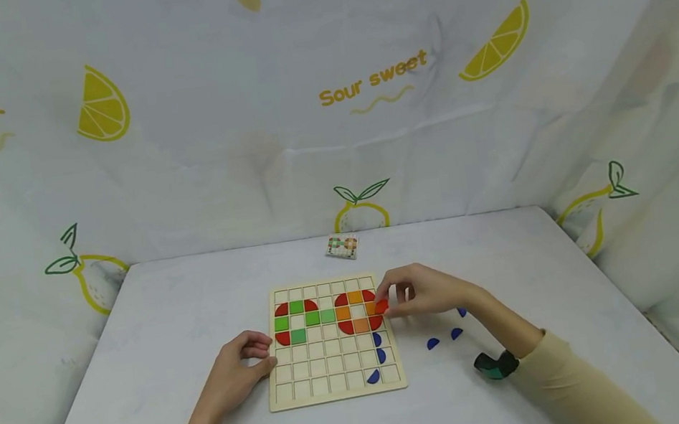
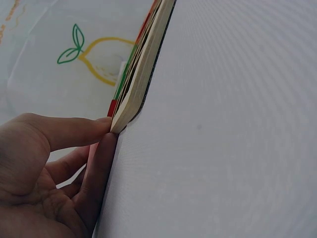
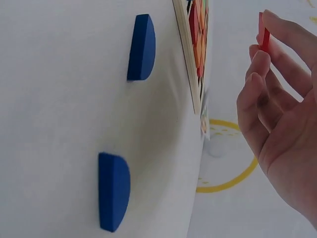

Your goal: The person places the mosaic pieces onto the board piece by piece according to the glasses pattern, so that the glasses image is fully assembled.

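A pale wooden grid board (image 1: pixel 318 387) lies on the white table. Red rounded pieces and green squares sit in its upper left cells; red rounded pieces and orange squares form a ring at upper right. My left hand (image 1: pixel 236 371) rests at the board's left edge, thumb and a fingertip touching it, as the left wrist view also shows. Over the right edge, beside the ring, my right hand (image 1: pixel 426 289) pinches a red piece (image 3: pixel 264 32) between thumb and fingers. The red piece's full outline is partly hidden by the fingers. Three blue half-round pieces (image 1: pixel 373 377) lie on the board's lower right cells.
More blue half-round pieces (image 1: pixel 432 344) lie on the table right of the board, near the right forearm. Behind the board is a small card (image 1: pixel 341 246) with a coloured pattern. A white cloth (image 1: pixel 206 187) printed with lemons stands at the table's back.
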Action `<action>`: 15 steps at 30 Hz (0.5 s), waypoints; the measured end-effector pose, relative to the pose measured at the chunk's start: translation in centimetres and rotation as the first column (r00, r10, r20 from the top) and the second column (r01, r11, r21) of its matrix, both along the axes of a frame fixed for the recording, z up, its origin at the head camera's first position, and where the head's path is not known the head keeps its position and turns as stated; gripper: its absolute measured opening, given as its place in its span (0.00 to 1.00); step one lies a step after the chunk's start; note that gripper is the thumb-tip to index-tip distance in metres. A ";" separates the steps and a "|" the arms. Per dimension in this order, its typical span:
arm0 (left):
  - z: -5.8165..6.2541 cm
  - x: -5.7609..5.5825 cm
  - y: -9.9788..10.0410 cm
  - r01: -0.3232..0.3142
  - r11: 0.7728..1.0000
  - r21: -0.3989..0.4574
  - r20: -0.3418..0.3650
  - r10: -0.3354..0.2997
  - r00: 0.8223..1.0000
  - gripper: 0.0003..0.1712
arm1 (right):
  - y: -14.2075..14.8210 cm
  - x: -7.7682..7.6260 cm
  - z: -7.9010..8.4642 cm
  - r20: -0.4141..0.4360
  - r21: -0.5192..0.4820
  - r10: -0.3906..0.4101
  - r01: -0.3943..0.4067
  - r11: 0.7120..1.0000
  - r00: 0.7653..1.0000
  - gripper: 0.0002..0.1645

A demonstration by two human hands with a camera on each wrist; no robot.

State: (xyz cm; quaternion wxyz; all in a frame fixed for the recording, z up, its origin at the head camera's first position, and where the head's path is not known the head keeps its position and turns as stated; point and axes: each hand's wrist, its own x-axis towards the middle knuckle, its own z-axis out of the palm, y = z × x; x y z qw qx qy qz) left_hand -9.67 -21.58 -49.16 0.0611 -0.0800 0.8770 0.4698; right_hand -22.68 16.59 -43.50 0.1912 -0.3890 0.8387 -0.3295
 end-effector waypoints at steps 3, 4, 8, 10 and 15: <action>0.0 0.0 0.0 0.002 1.000 -0.001 -0.002 -0.002 1.000 0.18 | -0.8 -0.1 0.1 -0.011 -0.013 -0.011 0.011 1.000 1.000 0.16; 0.1 0.0 -0.1 0.004 1.000 -0.002 -0.003 -0.004 1.000 0.18 | -1.1 -0.1 0.2 -0.015 -0.016 -0.015 0.015 1.000 1.000 0.16; 0.1 0.0 -0.1 0.012 1.000 -0.005 -0.010 -0.012 1.000 0.18 | -2.1 -0.2 0.5 -0.026 -0.041 -0.025 0.024 0.999 0.999 0.16; 0.1 0.0 -0.1 0.012 1.000 -0.005 -0.011 -0.012 1.000 0.18 | -2.7 -0.3 0.6 -0.032 -0.056 -0.018 0.016 0.998 0.999 0.16; 0.0 0.0 -0.1 0.008 1.000 -0.006 -0.006 -0.008 1.000 0.18 | -4.1 -0.6 0.4 -0.028 -0.093 0.016 -0.018 0.996 0.999 0.17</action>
